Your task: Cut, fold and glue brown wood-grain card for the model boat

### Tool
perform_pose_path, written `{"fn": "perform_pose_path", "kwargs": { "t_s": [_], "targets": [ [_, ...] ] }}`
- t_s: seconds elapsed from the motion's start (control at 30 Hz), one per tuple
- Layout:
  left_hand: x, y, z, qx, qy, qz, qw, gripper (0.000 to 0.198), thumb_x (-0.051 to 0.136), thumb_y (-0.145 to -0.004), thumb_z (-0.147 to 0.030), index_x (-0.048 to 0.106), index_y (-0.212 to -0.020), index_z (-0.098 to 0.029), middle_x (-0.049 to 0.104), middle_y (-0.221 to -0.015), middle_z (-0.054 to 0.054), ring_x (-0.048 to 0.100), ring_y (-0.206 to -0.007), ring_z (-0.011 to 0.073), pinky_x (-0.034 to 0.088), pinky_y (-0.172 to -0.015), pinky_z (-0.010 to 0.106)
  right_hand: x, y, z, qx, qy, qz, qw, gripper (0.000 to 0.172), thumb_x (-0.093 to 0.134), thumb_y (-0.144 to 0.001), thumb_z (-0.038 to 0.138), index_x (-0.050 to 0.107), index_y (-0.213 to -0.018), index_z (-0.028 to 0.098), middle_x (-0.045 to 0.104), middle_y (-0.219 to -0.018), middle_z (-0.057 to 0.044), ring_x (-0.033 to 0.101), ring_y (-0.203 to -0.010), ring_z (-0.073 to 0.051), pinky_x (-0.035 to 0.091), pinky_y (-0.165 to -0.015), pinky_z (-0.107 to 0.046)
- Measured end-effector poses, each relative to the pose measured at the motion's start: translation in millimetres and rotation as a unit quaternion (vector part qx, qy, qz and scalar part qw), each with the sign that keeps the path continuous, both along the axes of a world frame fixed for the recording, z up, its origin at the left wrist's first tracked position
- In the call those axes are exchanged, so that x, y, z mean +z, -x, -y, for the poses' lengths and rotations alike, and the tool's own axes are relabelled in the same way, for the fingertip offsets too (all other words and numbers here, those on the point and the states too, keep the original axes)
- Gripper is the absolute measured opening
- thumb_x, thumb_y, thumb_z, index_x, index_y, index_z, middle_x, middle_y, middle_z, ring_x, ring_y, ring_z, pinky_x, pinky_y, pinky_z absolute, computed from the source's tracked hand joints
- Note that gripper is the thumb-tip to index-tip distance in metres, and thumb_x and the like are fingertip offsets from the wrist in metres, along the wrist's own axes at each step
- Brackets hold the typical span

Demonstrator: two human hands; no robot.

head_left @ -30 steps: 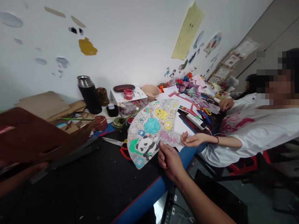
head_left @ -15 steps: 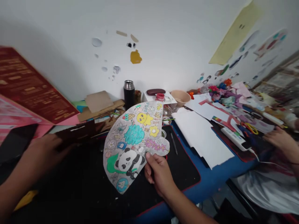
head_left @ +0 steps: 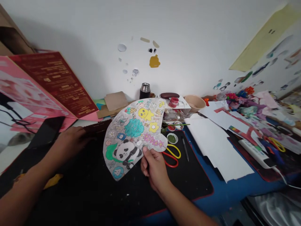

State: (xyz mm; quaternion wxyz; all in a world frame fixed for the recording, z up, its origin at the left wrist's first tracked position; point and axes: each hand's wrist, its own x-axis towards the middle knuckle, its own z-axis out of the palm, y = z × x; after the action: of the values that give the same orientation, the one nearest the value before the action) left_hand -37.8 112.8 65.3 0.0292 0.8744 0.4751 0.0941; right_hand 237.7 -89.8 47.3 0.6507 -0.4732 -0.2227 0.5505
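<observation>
A fan-shaped paper cutout, covered with coloured drawings of a panda, a yellow figure and flowers, is tilted up above the black mat. My right hand pinches its lower edge between thumb and fingers. On the left, my left hand is at a dark brown strip of card, its fingers closed at the near end of the card; they are dim and partly hidden. Red and yellow scissor handles show beside the cutout, their blades out of sight. A grey pen lies to their right.
Behind the cutout stand a black bottle, a peach bowl and a small green paint pot. White sheets and a power strip lie right. A red folder and black phone are left.
The view has swung left, so the surroundings sit farther right. The cutout has lowered slightly, and the scissor handles and green pot now show. The brown card appears lower, with my left hand.
</observation>
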Motion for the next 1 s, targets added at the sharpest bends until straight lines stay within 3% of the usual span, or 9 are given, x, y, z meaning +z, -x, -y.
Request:
{"fn": "perform_pose_path", "kwargs": {
  "t_s": [0.1,0.2,0.27,0.37,0.43,0.57,0.77,1.0],
  "targets": [
    [8.6,8.5,14.4,0.035,-0.078,-0.022,0.996,0.046,0.039,-0.096,-0.037,0.069,-0.116,-0.008,0.072,-0.116,0.02,0.066,-0.109,0.0344,0.048,-0.1,0.044,0.8,-1.5,-1.7,-0.006,-0.002,-0.002,1.0,0.06,0.081,-0.08,0.066,0.046,-0.058,0.022,0.044,-0.045,0.008,0.036,-0.033,-0.005,0.016,-0.035,-0.022],
    [25.8,6.4,47.6,0.093,-0.087,0.074,0.989,0.053,0.038,-0.098,-0.046,0.067,-0.125,-0.011,0.072,-0.122,0.019,0.066,-0.111,0.0351,0.049,-0.101,0.046,0.7,-2.2,-3.8,-0.01,-0.002,-0.004,1.0,0.06,0.082,-0.079,0.065,0.046,-0.058,0.021,0.044,-0.045,0.008,0.036,-0.033,-0.005,0.016,-0.036,-0.022],
    [37.1,-2.8,74.6,0.16,-0.015,0.162,0.974,0.056,0.044,-0.095,-0.058,0.067,-0.128,-0.02,0.075,-0.117,0.011,0.07,-0.104,0.0327,0.053,-0.094,0.043,0.2,-1.5,-5.3,-0.014,-0.003,-0.007,1.0,0.061,0.082,-0.079,0.065,0.046,-0.058,0.021,0.044,-0.046,0.008,0.035,-0.033,-0.005,0.016,-0.036,-0.022],
    [46.0,-23.3,106.4,0.146,0.183,0.283,0.93,0.069,0.058,-0.081,-0.076,0.072,-0.126,-0.025,0.08,-0.106,0.004,0.073,-0.096,0.0307,0.057,-0.087,0.037,-0.5,0.4,-7.4,-0.021,-0.006,-0.01,1.0,0.061,0.081,-0.08,0.065,0.046,-0.059,0.021,0.044,-0.046,0.008,0.034,-0.033,-0.004,0.015,-0.035,-0.021],
    [45.2,-36.3,117.1,0.136,0.255,0.321,0.902,0.074,0.064,-0.074,-0.08,0.075,-0.121,-0.024,0.08,-0.109,0.006,0.073,-0.098,0.0308,0.056,-0.086,0.036,-0.3,1.1,-8.4,-0.023,-0.009,-0.01,1.0,0.059,0.081,-0.081,0.064,0.046,-0.06,0.021,0.044,-0.046,0.009,0.033,-0.033,-0.004,0.015,-0.035,-0.021],
    [33.1,-51.8,121.2,0.127,0.331,0.369,0.859,0.079,0.066,-0.078,-0.078,0.069,-0.133,-0.021,0.076,-0.09,0.005,0.066,-0.077,0.023,0.052,-0.07,0.031,1.2,-0.4,-9.9,-0.033,-0.014,-0.012,0.999,0.058,0.082,-0.082,0.062,0.046,-0.061,0.021,0.042,-0.046,0.01,0.032,-0.033,-0.003,0.016,-0.036,-0.021],
    [11.2,-56.1,120.2,0.133,0.395,0.437,0.797,0.064,0.072,-0.081,-0.071,0.072,-0.119,-0.019,0.06,-0.07,-0.002,0.051,-0.061,0.0149,0.039,-0.054,0.023,3.0,0.1,-10.9,-0.027,-0.015,-0.005,0.999,0.057,0.082,-0.083,0.06,0.047,-0.06,0.02,0.042,-0.047,0.009,0.033,-0.035,-0.004,0.016,-0.037,-0.021],
    [8.7,-51.6,117.5,0.128,0.405,0.472,0.772,0.057,0.075,-0.083,-0.065,0.072,-0.116,-0.019,0.06,-0.073,-0.001,0.051,-0.062,0.0141,0.038,-0.054,0.022,3.7,4.9,-11.8,-0.024,-0.007,-0.011,1.0,0.058,0.083,-0.081,0.06,0.047,-0.059,0.02,0.042,-0.047,0.009,0.033,-0.035,-0.004,0.017,-0.038,-0.021]
  ]
}}
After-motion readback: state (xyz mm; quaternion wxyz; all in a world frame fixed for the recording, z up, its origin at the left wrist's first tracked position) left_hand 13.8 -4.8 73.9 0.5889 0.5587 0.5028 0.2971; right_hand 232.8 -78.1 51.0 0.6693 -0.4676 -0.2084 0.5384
